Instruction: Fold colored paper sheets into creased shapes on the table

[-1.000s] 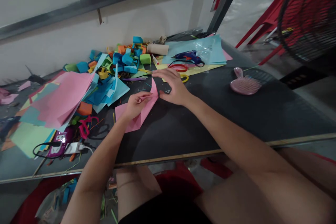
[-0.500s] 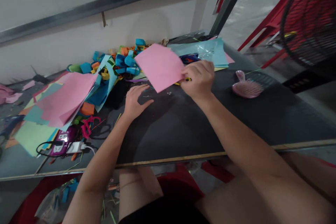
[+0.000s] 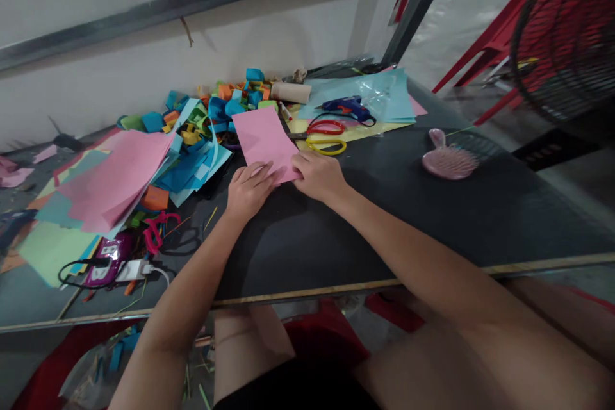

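A pink paper sheet lies flat on the dark table, its far end pointing toward the wall. My left hand presses on its near left corner with fingers spread. My right hand pinches the near right corner between thumb and fingers. Both hands sit side by side at the sheet's near edge.
A heap of folded coloured paper pieces and loose sheets fills the left. Red and yellow scissors, a blue glue gun, a cardboard tube and a pink hairbrush lie beyond and right. A plugged power strip sits near left.
The folded pink sheet was lifted by my right hand, opened in the air, then laid flat on the table; both hands now hold its near edge.
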Motion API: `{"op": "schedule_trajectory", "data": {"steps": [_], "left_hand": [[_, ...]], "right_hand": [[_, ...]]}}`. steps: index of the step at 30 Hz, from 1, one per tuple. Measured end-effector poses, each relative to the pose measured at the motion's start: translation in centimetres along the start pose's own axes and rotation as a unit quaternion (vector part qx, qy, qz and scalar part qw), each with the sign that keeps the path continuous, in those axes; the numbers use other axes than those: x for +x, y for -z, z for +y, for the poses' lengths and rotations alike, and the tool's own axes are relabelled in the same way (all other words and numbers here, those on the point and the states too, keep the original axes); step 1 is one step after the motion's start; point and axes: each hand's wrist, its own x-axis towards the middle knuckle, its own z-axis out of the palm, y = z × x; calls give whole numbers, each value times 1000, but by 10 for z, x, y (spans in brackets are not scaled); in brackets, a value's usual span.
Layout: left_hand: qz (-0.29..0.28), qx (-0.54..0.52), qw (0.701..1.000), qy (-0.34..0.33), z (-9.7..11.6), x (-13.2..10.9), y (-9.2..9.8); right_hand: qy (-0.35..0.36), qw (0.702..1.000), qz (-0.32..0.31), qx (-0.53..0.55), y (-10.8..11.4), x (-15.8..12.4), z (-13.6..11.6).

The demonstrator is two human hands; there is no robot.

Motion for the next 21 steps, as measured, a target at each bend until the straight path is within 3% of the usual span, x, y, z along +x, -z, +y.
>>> {"op": "schedule_trajectory", "data": {"steps": [8,16,21], "left_hand": [[46,-26,998,37,-15,-1,6],[41,-83,996,6,-10,0,3],[24,-87,996,14,-6,1,4]], "right_hand": [[84,982,43,162,7,4,-12],[109,981,77,141,3,2,-10],[104,984,51,132,2,2,-8]]}}
